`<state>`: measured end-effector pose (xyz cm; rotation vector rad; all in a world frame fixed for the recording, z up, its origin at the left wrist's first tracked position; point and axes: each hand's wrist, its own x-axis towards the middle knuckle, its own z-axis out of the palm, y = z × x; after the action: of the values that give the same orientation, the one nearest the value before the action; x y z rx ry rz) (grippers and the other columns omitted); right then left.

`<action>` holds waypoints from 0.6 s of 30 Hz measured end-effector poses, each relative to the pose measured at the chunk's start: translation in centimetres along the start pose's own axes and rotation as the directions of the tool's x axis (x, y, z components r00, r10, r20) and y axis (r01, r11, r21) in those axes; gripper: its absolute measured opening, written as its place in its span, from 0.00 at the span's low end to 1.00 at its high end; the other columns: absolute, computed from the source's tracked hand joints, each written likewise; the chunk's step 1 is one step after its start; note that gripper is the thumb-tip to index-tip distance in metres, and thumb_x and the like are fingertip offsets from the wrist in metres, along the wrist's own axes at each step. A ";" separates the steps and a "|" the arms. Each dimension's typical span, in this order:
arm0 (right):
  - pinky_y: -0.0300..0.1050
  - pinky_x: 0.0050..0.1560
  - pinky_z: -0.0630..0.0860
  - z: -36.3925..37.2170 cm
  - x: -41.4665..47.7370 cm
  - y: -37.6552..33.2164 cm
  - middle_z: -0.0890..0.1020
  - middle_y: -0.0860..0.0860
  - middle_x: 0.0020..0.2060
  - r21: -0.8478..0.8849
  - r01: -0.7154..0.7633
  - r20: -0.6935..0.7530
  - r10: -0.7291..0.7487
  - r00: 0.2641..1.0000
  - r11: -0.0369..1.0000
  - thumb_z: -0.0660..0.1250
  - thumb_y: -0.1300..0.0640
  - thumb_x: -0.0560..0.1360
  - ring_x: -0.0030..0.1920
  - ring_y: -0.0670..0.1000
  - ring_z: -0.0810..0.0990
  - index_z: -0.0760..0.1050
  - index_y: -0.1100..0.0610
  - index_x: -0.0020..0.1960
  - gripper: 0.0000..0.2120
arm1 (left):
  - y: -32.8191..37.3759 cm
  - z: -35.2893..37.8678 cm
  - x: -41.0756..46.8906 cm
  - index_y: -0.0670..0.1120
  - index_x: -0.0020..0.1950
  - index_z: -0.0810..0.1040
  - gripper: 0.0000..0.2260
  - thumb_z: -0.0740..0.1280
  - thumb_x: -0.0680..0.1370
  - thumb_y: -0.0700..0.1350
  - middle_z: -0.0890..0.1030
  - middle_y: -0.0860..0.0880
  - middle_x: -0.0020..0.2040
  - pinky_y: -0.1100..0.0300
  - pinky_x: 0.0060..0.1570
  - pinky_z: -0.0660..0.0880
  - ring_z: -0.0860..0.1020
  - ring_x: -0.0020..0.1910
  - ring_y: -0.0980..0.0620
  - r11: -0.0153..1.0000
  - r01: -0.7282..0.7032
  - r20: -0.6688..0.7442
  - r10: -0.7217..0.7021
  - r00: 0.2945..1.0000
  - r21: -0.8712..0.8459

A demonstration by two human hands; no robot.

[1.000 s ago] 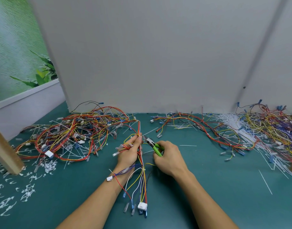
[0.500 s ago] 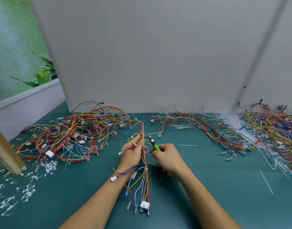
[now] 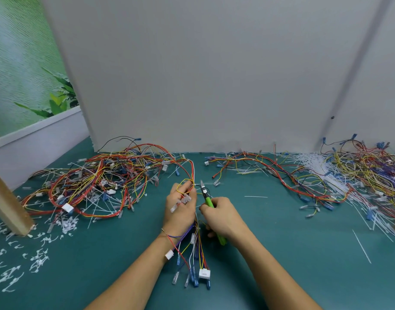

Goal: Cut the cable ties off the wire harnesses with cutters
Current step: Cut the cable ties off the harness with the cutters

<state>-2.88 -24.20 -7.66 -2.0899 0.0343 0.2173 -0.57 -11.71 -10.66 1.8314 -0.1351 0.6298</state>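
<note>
1. Head view: the left hand holds one wire harness just above the table. Its grip is closed round the bundle. The connector ends trail toward the person past the wrist, and the far end runs up toward the left pile.
2. The right hand carries the cutters, its grip closed round the green handles. The blades point away from the person, with their tips just beside the left fingertips and the harness's yellow loop.
3. Step in hand, as judged: the blades are being lined up on a cable tie of the held harness, and the cut appears not yet made.
4. Next move, as judged: one blade must slip under the tie strap alone, with every wire outside the blades. Then comes a firm squeeze while the left hand keeps the bundle steady.
5. Hard to make out:
   - The tie itself cannot be picked out. A pale blur at the blade tips may be a tie tail or a connector sleeve.
   - Whether the blades stand apart or together cannot be told.
6. Hidden or cut off:
   - The left palm covers the middle of the bundle.
   - The right hand covers most of the handles.
   - The right pile runs off the frame edge.
7. White cut scraps lie at the near left, beside a wooden post.
</note>
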 end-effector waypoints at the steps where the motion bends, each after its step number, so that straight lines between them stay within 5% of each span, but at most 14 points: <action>1: 0.61 0.38 0.85 0.0 -0.1 -0.1 0.75 0.53 0.29 -0.015 0.009 0.007 -0.008 1.000 1.000 0.61 0.55 0.75 0.28 0.55 0.79 0.73 0.57 0.41 0.07 | 0.3 -0.1 -0.1 0.51 0.42 0.77 0.12 0.66 0.80 0.35 0.71 0.47 0.40 0.70 0.39 0.68 0.74 0.37 0.59 1.000 -0.022 -0.003 0.022 1.000 0.004; 8: 0.60 0.35 0.85 0.2 -0.2 0.0 0.75 0.51 0.27 0.031 0.029 -0.012 -0.028 1.000 0.999 0.61 0.56 0.75 0.28 0.55 0.79 0.73 0.56 0.38 0.08 | 0.5 0.3 -0.4 0.41 0.50 0.83 0.05 0.68 0.79 0.34 0.72 0.50 0.40 0.73 0.39 0.66 0.74 0.37 0.61 0.998 -0.053 -0.023 0.053 0.998 -0.024; 14: 0.54 0.32 0.82 0.3 -0.1 0.1 0.77 0.47 0.25 0.158 0.024 -0.026 -0.020 0.999 0.987 0.63 0.55 0.75 0.26 0.55 0.80 0.74 0.57 0.39 0.08 | 0.3 0.5 -0.4 0.44 0.49 0.86 0.07 0.75 0.73 0.34 0.85 0.50 0.45 0.69 0.43 0.75 0.83 0.42 0.60 0.975 -0.007 -0.144 -0.026 0.989 -0.223; 18: 0.53 0.32 0.81 0.2 -0.1 0.1 0.78 0.51 0.30 0.173 0.018 -0.018 -0.015 1.000 0.985 0.62 0.53 0.72 0.26 0.56 0.79 0.74 0.57 0.39 0.08 | 0.1 0.5 -0.4 0.45 0.48 0.86 0.07 0.75 0.74 0.35 0.85 0.51 0.44 0.64 0.44 0.77 0.83 0.43 0.53 0.977 -0.129 -0.140 0.105 0.984 -0.169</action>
<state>-2.99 -24.13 -7.83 -1.9181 0.0437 0.1807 -0.77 -12.29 -10.88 1.6136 -0.2068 0.7934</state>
